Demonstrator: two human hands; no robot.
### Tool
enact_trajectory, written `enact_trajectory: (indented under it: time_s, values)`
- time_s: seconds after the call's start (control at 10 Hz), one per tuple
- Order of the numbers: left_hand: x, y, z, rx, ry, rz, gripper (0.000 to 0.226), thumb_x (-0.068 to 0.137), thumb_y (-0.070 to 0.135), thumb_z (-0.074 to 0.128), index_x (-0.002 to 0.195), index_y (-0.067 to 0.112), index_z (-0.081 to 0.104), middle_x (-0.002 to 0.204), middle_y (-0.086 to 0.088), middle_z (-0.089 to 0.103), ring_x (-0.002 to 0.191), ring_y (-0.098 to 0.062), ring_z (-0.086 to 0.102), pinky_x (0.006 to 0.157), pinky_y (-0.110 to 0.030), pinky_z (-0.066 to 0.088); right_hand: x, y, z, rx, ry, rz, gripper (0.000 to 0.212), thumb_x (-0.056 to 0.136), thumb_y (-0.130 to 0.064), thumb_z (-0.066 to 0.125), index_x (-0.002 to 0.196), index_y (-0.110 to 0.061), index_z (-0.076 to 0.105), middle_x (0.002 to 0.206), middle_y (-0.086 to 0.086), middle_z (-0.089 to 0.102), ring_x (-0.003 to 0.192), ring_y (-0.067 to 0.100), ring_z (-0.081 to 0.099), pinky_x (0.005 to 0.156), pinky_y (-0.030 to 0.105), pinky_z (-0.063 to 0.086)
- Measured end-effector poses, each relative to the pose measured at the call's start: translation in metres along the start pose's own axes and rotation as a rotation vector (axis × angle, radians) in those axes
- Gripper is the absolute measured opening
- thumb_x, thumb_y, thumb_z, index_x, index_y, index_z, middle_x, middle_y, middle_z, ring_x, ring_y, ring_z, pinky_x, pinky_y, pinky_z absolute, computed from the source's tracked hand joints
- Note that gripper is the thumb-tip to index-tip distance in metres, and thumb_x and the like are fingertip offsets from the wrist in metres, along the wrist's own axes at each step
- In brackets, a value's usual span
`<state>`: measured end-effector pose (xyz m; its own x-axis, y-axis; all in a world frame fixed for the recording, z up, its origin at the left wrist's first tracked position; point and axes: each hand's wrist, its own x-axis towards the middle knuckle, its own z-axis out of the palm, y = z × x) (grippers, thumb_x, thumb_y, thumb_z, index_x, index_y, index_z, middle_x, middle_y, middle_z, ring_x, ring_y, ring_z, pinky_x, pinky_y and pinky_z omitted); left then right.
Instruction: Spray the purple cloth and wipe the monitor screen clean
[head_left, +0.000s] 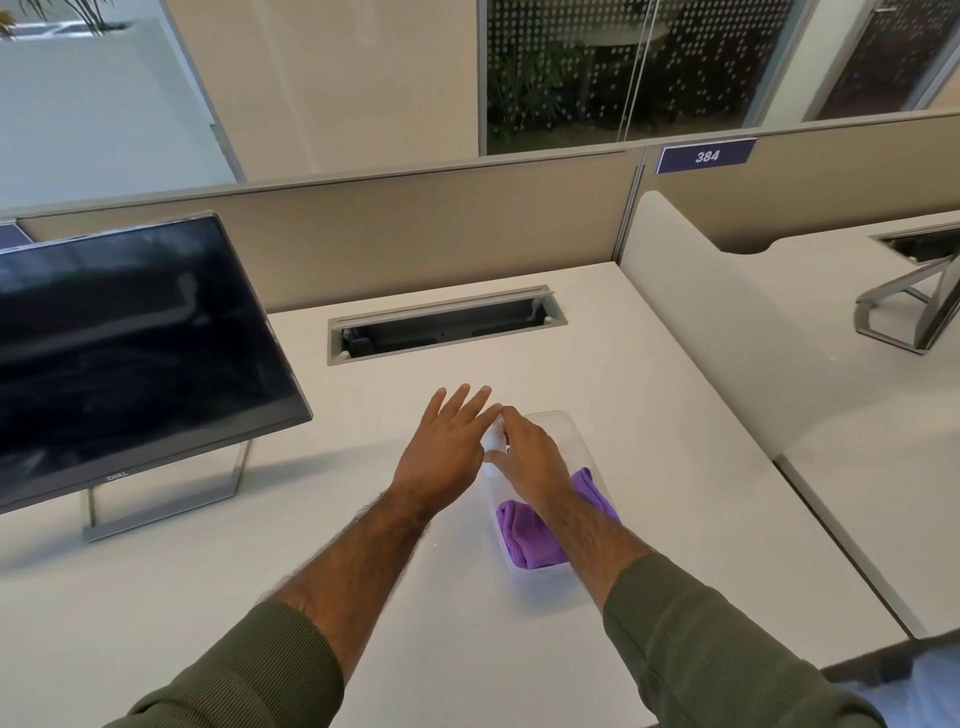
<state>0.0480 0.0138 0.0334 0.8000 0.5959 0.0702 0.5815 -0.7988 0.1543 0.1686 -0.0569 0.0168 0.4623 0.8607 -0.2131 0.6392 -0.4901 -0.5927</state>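
A folded purple cloth (530, 535) lies in the near end of a clear plastic tray (576, 434) on the white desk. A small white spray bottle (492, 439) stands at the tray's left side, mostly hidden between my hands. My right hand (530, 460) curls over the bottle, thumb and fingers touching it. Just left of the bottle, my left hand (447, 449) hovers with fingers spread and flat. The dark monitor (119, 353) stands at the left on a silver stand, its screen off.
An open cable slot (447, 327) is cut into the desk (260, 545) behind the tray. Beige partition panels (415, 223) close off the back. A low white divider (727, 332) separates the neighbouring desk on the right, where another monitor stand (904, 312) sits.
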Motion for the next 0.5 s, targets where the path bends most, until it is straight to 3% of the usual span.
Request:
enact_trajectory:
  time_s: [0.2, 0.5]
  values:
    - [-0.0083, -0.0024, 0.0072, -0.027, -0.033, -0.019, 0.062, 0.106, 0.023, 0.042, 0.161, 0.032, 0.015, 0.171, 0.005, 0.001, 0.158, -0.022, -0.004, 0.125, -0.041, -0.011, -0.002, 0.0025, 0.0002, -0.062, -0.008, -0.045, 0.064, 0.099, -0.044, 0.06, 0.153, -0.019, 0.034, 0.159, 0.001, 0.04, 0.141, 0.022, 0.046, 0.116, 0.031, 0.036]
    - [-0.0139, -0.0054, 0.0084, -0.031, -0.053, -0.063, 0.064, 0.107, 0.026, 0.037, 0.162, 0.032, 0.004, 0.171, 0.005, -0.008, 0.158, -0.022, -0.009, 0.128, -0.046, -0.005, 0.0003, 0.0058, -0.0021, -0.08, 0.028, -0.098, 0.07, 0.095, -0.051, 0.061, 0.154, -0.028, 0.031, 0.161, -0.002, 0.037, 0.145, 0.021, 0.04, 0.119, 0.037, 0.035]
